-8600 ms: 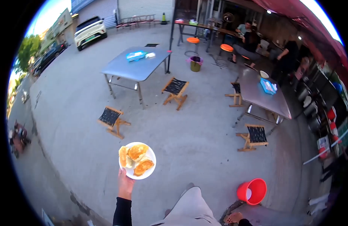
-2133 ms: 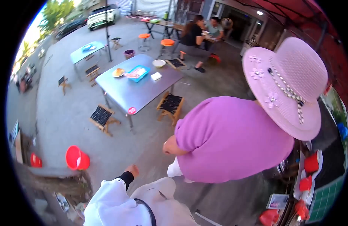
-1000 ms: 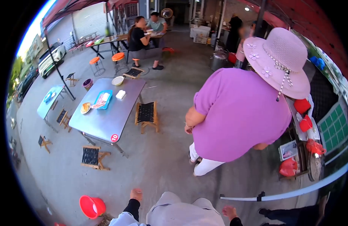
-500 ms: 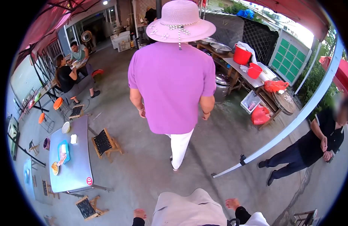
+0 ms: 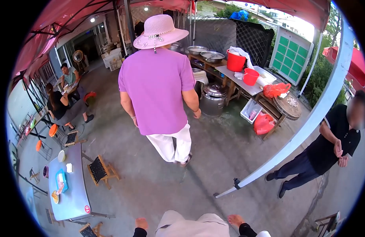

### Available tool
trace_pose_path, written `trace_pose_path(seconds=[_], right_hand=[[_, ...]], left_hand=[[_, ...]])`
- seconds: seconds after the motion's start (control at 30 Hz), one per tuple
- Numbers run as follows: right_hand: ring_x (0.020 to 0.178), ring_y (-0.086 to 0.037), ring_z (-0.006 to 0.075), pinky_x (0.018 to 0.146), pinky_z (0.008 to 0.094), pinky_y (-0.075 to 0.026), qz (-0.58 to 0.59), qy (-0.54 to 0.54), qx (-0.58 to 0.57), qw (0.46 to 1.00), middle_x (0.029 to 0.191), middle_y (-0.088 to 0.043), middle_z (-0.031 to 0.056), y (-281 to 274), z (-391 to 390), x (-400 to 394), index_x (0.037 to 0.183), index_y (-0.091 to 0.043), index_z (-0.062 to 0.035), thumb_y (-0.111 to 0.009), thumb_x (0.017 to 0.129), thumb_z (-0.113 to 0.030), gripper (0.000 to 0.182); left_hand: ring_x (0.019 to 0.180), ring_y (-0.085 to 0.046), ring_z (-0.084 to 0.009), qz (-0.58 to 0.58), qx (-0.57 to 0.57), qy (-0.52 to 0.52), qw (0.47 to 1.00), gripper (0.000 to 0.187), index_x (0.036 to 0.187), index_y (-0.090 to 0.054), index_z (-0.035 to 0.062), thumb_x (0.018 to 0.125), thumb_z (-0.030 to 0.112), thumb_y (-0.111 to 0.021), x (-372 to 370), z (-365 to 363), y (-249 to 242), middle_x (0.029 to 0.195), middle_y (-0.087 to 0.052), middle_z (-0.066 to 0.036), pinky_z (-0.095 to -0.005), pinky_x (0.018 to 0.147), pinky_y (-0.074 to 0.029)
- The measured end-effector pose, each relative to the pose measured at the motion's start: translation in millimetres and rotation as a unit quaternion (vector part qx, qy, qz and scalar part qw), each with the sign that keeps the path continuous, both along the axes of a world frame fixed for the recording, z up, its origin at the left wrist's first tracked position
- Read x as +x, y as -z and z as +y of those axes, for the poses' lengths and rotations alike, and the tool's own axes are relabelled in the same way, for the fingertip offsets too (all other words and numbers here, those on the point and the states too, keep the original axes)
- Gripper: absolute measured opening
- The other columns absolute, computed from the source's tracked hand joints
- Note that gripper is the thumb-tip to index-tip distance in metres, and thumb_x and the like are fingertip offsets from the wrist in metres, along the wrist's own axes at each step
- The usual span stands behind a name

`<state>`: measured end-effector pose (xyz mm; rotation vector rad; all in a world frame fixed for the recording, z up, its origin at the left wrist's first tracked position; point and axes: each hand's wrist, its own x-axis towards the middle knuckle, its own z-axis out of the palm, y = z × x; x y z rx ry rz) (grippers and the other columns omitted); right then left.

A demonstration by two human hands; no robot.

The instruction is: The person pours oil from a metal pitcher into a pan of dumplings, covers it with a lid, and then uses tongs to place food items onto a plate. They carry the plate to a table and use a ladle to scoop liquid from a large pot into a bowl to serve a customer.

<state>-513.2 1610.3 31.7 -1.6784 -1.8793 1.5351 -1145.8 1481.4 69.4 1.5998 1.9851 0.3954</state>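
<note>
Beige trousers (image 5: 182, 223) were observed between the left hand (image 5: 141, 223) and right hand (image 5: 236, 220), near both sets of fingers; whether these were spread or pressed together could not be determined.

Wearer's two hands (image 5: 141, 223) (image 5: 236, 220), two orange stools (image 5: 52, 130) (image 5: 39, 145), two red tabletop buckets (image 5: 235, 62) (image 5: 251, 77)

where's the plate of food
The plate of food is at the head view's lower left, on the grey table, beside the blue tray.
</note>
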Motion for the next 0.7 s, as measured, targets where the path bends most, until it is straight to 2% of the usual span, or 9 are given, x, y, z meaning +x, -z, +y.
trace_pose_path(seconds=[0.03,0.07,0.2,0.3,0.37,0.47,0.5,0.6,0.7], right_hand=[[0.077,-0.061,0.0193,0.065,0.0324,-0.051,0.005,-0.031,0.017,0.999,0.088,-0.064,0.0045,-5,12,-5,0.095,-0.064,-0.006,-0.052,0.087,-0.021,0.02],[0.085,-0.063,0.0245,0.07,0.0372,-0.052,0.01,-0.063,0.034,0.997,0.096,-0.065,0.0051,-11,22,-13,0.093,-0.064,-0.0097,-0.053,0.083,-0.024,0.021],[0.081,-0.064,0.0238,0.068,0.0354,-0.053,-0.03,-0.094,0.116,0.988,0.093,-0.066,0.0059,-39,53,-50,0.095,-0.065,-0.0094,-0.054,0.084,-0.024,0.021],[0.076,-0.065,0.0248,0.067,0.0334,-0.053,-0.004,0.085,-0.067,0.994,0.089,-0.069,0.0065,-71,74,-79,0.097,-0.067,-0.0085,-0.055,0.085,-0.025,0.023],[0.071,-0.066,0.0251,0.065,0.0312,-0.053,0.081,0.144,-0.158,0.974,0.084,-0.07,0.0058,-77,82,-91,0.099,-0.068,-0.011,-0.055,0.086,-0.026,0.023],[0.077,-0.066,0.0204,0.068,0.0304,-0.053,0.15,0.134,-0.205,0.958,0.09,-0.069,0.0033,-20,88,-82,0.096,-0.068,-0.012,-0.059,0.082,-0.021,0.019],[0.081,-0.065,0.0143,0.071,0.0281,-0.052,0.021,-0.02,0.002,1.0,0.09,-0.068,0.0001,28,81,-68,0.092,-0.067,-0.0093,-0.059,0.079,-0.017,0.017],[0.084,-0.063,0.0135,0.073,0.0277,-0.051,-0.075,-0.106,-0.041,0.991,0.088,-0.066,-0.0003,33,97,-71,0.09,-0.065,-0.0099,-0.057,0.078,-0.017,0.017],[0.076,-0.064,0.017,0.069,0.029,-0.052,0.214,0.162,-0.22,0.938,0.083,-0.065,0.0018,-40,130,-96,0.091,-0.065,-0.0115,-0.054,0.081,-0.02,0.017]], left_hand=[[0.055,-0.063,-0.0201,-0.114,-0.058,-0.232,0.964,0.017,0.089,-0.063,0.0081,0.073,0.004,-0.057,5,12,-3,0.065,-0.063,-0.01,-0.0342,0.048,-0.051],[0.054,-0.063,-0.0191,-0.22,-0.111,-0.448,0.86,0.017,0.086,-0.064,0.0082,0.071,0.004,-0.058,7,22,-8,0.065,-0.064,-0.01,-0.0326,0.049,-0.051],[0.054,-0.06,-0.0251,-0.2,-0.124,-0.405,0.884,0.021,0.095,-0.058,0.0088,0.077,-0.001,-0.051,-6,26,-25,0.07,-0.059,-0.013,-0.041,0.047,-0.052],[0.054,-0.06,-0.0261,-0.146,-0.089,-0.387,0.906,0.023,0.097,-0.057,0.0088,0.076,-0.001,-0.052,-30,30,-13,0.069,-0.059,-0.013,-0.0406,0.048,-0.052],[0.054,-0.061,-0.0291,-0.17,-0.205,-0.454,0.85,0.021,0.098,-0.056,0.0105,0.078,0.004,-0.052,-39,39,-35,0.07,-0.06,-0.015,-0.0425,0.048,-0.052],[0.056,-0.062,-0.0323,-0.129,0.057,-0.02,0.99,0.016,0.096,-0.056,0.0127,0.083,0.016,-0.048,-102,29,17,0.074,-0.061,-0.015,-0.0448,0.048,-0.052],[0.056,-0.062,-0.0323,-0.132,0.05,-0.015,0.99,0.016,0.096,-0.056,0.0127,0.083,0.016,-0.048,-112,43,19,0.074,-0.061,-0.015,-0.0448,0.048,-0.052],[0.079,-0.065,-0.0214,-0.222,-0.164,-0.304,0.912,0.022,0.086,-0.064,0.0101,0.082,0.03,-0.054,-140,80,25,0.08,-0.065,-0.009,-0.0422,0.064,-0.052],[0.077,-0.064,-0.0224,-0.286,-0.195,-0.461,0.817,0.028,0.088,-0.063,0.0114,0.083,0.037,-0.051,-150,135,-24,0.08,-0.065,-0.009,-0.0429,0.065,-0.051]])
